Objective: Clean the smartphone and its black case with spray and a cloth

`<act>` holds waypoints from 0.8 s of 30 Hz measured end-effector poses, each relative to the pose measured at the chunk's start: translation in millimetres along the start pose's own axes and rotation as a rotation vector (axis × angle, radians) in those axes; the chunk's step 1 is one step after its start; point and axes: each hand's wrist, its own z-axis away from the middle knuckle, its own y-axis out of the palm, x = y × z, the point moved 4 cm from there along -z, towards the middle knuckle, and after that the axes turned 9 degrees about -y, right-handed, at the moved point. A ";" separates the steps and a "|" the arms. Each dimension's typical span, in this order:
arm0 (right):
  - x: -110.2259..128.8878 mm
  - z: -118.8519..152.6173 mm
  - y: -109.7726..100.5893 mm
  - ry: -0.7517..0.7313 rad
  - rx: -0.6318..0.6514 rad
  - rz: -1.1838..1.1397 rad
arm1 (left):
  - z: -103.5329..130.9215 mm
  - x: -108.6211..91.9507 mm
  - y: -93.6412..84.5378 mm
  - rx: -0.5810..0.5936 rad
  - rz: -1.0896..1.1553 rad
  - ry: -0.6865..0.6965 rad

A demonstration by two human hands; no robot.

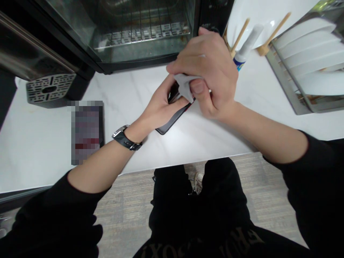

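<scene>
My right hand [212, 71] pinches a light grey cloth [185, 84] between thumb and fingers, above the white counter. Close against it on the left, my left hand [165, 104] is closed on a dark glossy object [173, 91], mostly covered by the fingers and the cloth, so its kind is unclear. The cloth touches this object and the left fingertips. Beneath my left hand lies a flat black-rimmed item [172, 123] with a grey face and a rounded corner; the hand hides much of it.
A glass-fronted oven [145, 57] stands behind my hands. A drip tray [49, 87] and a blurred dark-edged device [101, 122] are on the left. At right are a white tube [248, 43], wooden-handled tools [279, 28] and a rack of white plates [309, 46].
</scene>
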 end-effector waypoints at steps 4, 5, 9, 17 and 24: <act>-11.5 5.3 0.1 0.287 -0.106 -0.182 | 1.7 -12.0 -3.4 -0.012 0.006 0.022; -14.9 8.1 1.4 0.398 -0.122 -0.200 | 2.0 -12.4 -3.8 -0.014 0.011 0.023; -19.3 15.4 7.1 0.595 -0.121 -0.190 | 4.0 -10.8 -4.1 -0.017 0.041 0.013; -9.8 8.9 1.8 0.533 -0.183 -0.277 | 7.7 -17.5 -2.2 0.013 0.045 0.023; 2.4 -6.5 -3.6 -0.069 -0.014 -0.015 | 5.8 -0.3 2.6 0.016 0.003 0.003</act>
